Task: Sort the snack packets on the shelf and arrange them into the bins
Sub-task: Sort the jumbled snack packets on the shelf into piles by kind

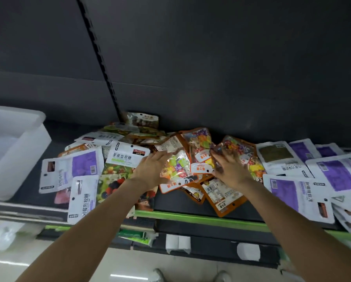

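Both hands on orange packets [199, 159] (mid-shelf) — flat

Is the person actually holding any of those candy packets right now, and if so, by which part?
Both hands rest on the orange-edged candy packets: left hand on one's left side, right hand on another. Whether either truly grips a packet cannot be told.

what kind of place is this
Probably a shop aisle: a dark retail shelf with a green price strip along its front edge, heaped with sealed snack packets, and a white bin for sorting them.
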Tool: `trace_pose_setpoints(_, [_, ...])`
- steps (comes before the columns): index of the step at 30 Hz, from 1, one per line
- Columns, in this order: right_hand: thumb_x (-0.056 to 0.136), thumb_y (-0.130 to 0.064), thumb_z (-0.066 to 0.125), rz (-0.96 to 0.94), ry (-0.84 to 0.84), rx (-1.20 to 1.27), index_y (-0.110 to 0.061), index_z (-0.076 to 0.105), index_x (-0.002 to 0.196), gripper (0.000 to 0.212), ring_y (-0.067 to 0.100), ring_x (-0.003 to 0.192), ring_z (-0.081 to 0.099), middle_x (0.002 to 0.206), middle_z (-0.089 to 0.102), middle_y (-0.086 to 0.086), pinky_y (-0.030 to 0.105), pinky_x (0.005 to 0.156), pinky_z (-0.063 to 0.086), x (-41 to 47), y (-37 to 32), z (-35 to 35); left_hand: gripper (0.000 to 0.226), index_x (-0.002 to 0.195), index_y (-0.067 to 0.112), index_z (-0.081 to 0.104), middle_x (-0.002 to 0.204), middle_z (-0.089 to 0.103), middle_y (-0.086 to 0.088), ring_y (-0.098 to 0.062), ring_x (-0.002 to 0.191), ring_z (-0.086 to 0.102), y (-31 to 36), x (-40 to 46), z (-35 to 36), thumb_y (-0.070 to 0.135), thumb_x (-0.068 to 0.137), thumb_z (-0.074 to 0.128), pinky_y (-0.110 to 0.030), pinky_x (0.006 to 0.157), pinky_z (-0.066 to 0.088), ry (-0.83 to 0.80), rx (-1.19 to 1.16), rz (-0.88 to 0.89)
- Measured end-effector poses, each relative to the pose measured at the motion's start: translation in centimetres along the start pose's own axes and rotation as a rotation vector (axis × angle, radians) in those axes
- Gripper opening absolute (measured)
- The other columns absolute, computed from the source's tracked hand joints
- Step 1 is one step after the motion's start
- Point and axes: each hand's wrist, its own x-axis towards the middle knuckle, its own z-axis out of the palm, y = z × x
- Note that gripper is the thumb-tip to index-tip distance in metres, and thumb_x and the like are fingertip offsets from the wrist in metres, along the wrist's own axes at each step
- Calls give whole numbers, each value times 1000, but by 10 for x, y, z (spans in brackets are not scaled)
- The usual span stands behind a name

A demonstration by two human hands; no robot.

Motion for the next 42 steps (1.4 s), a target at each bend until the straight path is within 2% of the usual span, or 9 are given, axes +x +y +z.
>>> trace_pose_setpoints(6, [87, -45, 60, 31, 106, 361, -37, 6, 150, 83, 31, 145, 14, 159, 1, 7, 48, 115, 25, -10, -14, 4, 76, 145, 25, 30, 137, 34, -14, -31, 129, 30, 3, -4, -12, 23, 81, 72, -38, 108, 30, 150, -134, -10])
trace_pose_setpoints(10, [89, -50, 54, 105, 78, 379, -30, -1, 152, 85, 33, 143, 19, 158, 9, 12, 51, 113, 26, -7, -27, 5, 65, 141, 12, 41, 132, 43, -21, -38, 124, 40, -4, -2, -36, 5, 82, 68, -43, 106, 36, 450, -330, 1])
trace_pose_setpoints(17, [98, -33, 46, 101, 77, 502, -27, 14, 151, 63, 28, 136, 36, 152, 32, 8, 35, 107, 33, -13, -22, -7, 34, 108, 6, 65, 86, 67, -11, -29, 68, 66, 37, 24, -50, -9, 78, 65, -33, 51, 55, 871, -305, 178])
trace_pose_setpoints(22, [98, -33, 45, 124, 56, 688, -30, 17, 150, 60, 22, 137, 36, 152, 34, 2, 37, 112, 30, -12, -9, -11, 31, 123, 11, 57, 118, 57, -11, -32, 84, 66, 68, 41, -70, 6, 92, 55, -44, 70, 56, 759, -545, 139])
trace_pose_setpoints(28, [96, -6, 43, 36, 127, 916, -35, 18, 149, 65, 17, 137, 35, 150, 36, -1, 31, 109, 29, -12, -9, -24, 61, 149, 31, 22, 141, 48, -4, -24, 117, 55, 70, 51, -26, 36, 96, 52, -35, 93, 48, -128, -419, 243])
trace_pose_setpoints(31, [100, -21, 44, 61, 103, 681, -36, 17, 149, 58, 32, 125, 50, 140, 48, 15, 41, 102, 41, -12, -8, -19, 62, 150, 28, 21, 156, 23, 0, -21, 144, 21, 50, 50, -9, 26, 96, 53, -38, 118, 19, 42, -139, 346])
trace_pose_setpoints(34, [98, -31, 46, 30, 116, 433, -31, 20, 150, 58, 29, 124, 48, 137, 48, 14, 39, 101, 41, -10, -11, -12, 81, 152, 29, 3, 159, -8, -1, -21, 147, -10, 34, 46, -10, 42, 91, 56, -38, 115, -8, 225, 108, 261])
trace_pose_setpoints(38, [98, -30, 46, -33, 153, 274, -23, 30, 147, 52, 21, 138, 29, 152, 28, 1, 36, 112, 28, -9, -13, -4, 88, 152, 26, -2, 160, -7, -6, -23, 147, -9, 29, 46, -6, 63, 87, 45, -36, 116, -7, 114, 161, 176])
trace_pose_setpoints(42, [101, -31, 39, -18, 123, 408, -29, 32, 145, 45, 20, 132, 40, 147, 38, 3, 34, 107, 34, -12, -10, -10, 84, 151, 27, -8, 159, -14, -3, -22, 145, -17, 48, 61, -2, 62, 91, 39, -37, 115, -10, 89, 161, 197])
